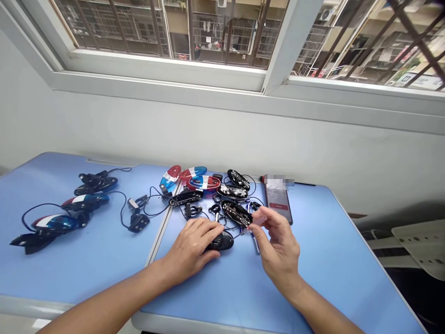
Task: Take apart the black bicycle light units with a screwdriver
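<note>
My left hand [199, 242] rests over a black oval light housing [225, 240] on the blue table, with its fingers curled around the far side and the thumb at the near side. The palm hides most of that housing. Just to the right, my right hand [278, 243] is raised with thumb and forefinger close together. Whatever is between those fingertips is too small to tell. Beyond the fingertips lies an open black housing [237, 213] with its inner parts showing. A battery [256, 245] lies partly hidden beside my right thumb.
Red and blue lens covers [204, 183] lie at the back near more black housings [238, 179]. A phone [279, 202] with a running timer is at the right. Assembled lights [57, 223] and a cabled button unit [139, 222] occupy the left table. A seam [160, 241] divides the tables.
</note>
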{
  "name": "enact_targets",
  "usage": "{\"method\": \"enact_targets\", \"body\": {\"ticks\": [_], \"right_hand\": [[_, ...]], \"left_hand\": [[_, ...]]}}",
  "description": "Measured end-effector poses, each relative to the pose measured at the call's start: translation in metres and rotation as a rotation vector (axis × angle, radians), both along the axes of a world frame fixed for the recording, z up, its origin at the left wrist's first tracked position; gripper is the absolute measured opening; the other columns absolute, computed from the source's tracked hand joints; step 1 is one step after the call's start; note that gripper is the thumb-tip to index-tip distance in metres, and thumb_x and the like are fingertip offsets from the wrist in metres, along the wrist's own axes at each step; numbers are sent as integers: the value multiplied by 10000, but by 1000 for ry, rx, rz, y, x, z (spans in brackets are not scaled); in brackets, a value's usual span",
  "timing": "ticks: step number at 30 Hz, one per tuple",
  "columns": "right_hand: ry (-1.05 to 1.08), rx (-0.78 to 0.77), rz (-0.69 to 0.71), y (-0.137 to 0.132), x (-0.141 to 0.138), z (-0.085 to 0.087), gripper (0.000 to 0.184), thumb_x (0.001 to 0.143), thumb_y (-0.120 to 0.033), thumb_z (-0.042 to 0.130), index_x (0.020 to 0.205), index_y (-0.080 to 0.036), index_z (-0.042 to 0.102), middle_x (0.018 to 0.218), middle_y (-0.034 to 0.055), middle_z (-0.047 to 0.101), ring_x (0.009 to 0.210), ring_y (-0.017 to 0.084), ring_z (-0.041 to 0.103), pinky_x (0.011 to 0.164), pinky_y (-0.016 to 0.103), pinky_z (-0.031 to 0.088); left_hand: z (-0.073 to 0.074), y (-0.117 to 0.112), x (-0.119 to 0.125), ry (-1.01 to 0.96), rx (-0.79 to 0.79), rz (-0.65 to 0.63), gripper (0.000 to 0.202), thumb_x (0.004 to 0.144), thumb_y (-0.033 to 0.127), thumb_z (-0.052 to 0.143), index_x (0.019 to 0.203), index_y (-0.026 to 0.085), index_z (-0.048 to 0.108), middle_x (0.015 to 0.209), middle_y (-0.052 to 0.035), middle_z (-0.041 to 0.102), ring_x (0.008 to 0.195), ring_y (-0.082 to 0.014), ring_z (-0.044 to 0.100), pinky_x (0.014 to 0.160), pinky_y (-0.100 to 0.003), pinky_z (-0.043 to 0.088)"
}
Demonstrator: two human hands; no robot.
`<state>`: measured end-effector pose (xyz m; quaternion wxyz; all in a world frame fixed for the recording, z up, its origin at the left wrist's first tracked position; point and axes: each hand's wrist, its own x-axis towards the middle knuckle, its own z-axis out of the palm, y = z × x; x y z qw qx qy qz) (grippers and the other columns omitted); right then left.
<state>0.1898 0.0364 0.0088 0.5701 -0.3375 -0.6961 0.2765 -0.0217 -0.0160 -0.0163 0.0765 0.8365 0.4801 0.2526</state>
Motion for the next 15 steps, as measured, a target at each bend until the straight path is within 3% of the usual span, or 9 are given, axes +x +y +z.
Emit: {"method": "enact_targets", "body": {"ticks": [3,5,8,11,15], "right_hand": [[66,-100,30,-2,-1,0,428,931,-100,533,1317,-283,496,1096,61,677,899,155,663,764,321,592],[50,-114,56,-1,-1,2,375,932,-113,539,1263,-288,552,1107,55,665,884,148,654,753,305,586],[2,-51,40,2,1,3,327,885,-116,620,1160,-293,638,981,20,634,787,130,609,700,281,558],[2,-50,14,3,3,2,364,881,-112,623,1184,-314,630,897,-5,613,754,127,599,698,284,549],[9,-134,32,1,2,0,389,942,-146,525,1288,-322,546,1048,25,657,794,134,647,736,313,576]], "left_hand": [[1,0,0,8,-3,-2,561,831,168,728,1323,188,459,1239,-117,641,1079,-293,577,898,-465,458],[2,1,0,11,-2,-4,562,826,161,734,1316,183,460,1234,-117,643,1075,-294,579,893,-463,457],[2,1,0,9,2,-9,561,828,161,734,1316,185,460,1235,-117,643,1080,-294,580,900,-461,452],[1,1,0,4,-1,-6,561,835,178,734,1322,193,457,1241,-118,640,1085,-293,580,905,-458,448],[1,1,-1,3,-12,-4,565,834,183,737,1322,195,453,1245,-118,638,1079,-291,578,900,-457,451]]}}
